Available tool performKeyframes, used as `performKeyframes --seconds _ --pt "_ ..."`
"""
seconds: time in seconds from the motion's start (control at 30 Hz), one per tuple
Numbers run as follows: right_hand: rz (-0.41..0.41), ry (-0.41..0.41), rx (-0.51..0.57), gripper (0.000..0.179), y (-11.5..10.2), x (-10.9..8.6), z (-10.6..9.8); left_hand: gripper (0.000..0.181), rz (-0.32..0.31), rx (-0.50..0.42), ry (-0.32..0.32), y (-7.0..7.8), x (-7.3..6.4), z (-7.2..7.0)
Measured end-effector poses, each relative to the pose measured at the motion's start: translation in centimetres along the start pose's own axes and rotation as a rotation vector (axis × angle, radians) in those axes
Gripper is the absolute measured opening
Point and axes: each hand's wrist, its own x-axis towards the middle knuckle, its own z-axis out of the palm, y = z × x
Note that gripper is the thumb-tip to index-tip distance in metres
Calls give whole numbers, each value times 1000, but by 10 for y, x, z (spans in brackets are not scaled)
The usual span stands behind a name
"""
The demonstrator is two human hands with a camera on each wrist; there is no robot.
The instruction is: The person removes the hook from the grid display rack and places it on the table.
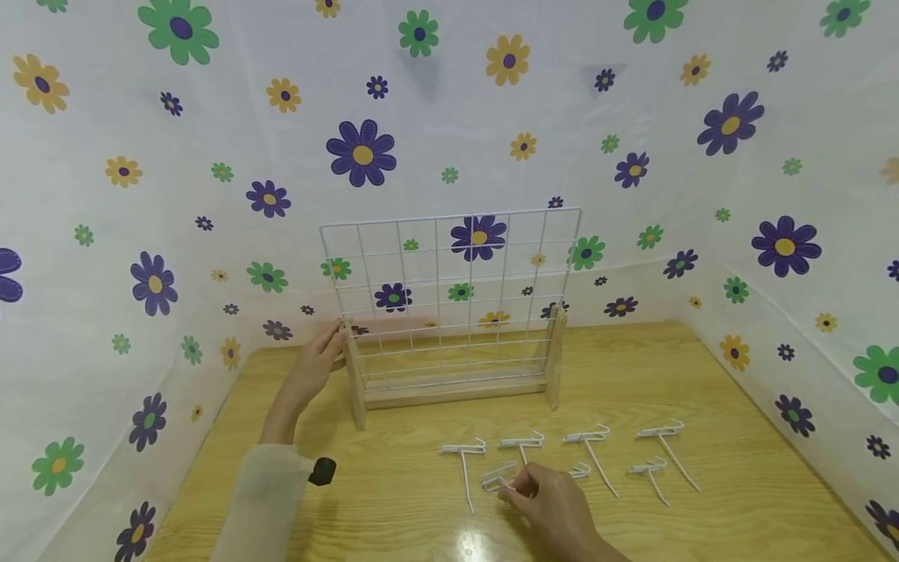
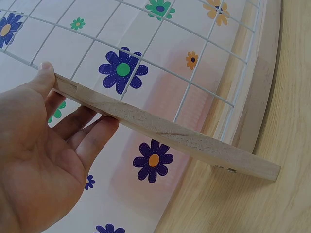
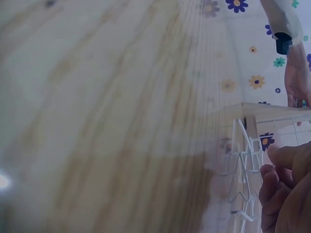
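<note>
My left hand (image 1: 312, 367) grips the top of the left wooden upright (image 2: 165, 130) of a white wire grid rack (image 1: 438, 277). In the left wrist view the thumb lies at the upright's end and the fingers curl beneath its edge. Low over the table, my right hand (image 1: 555, 503) pinches a small white wire hook (image 1: 495, 478) between thumb and fingertips. Another hook (image 1: 580, 471) shows partly from behind this hand. In the right wrist view the right fingers (image 3: 282, 158) are at the lower right, beside white hooks (image 3: 243, 165).
More white hooks lie in front of the rack, among them a long one (image 1: 466, 476) at the left and another (image 1: 667, 445) at the right. The right wooden upright (image 1: 555, 359) stands on the table (image 1: 632, 375). Flower-printed sheeting (image 1: 449, 109) encloses the back and sides.
</note>
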Motion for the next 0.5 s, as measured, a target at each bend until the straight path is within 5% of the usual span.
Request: performKeyframes --seconds 0.5 --pt "89 -133 -72 31 -3 -7 -4 67 7 -19 -15 1 -1 -1"
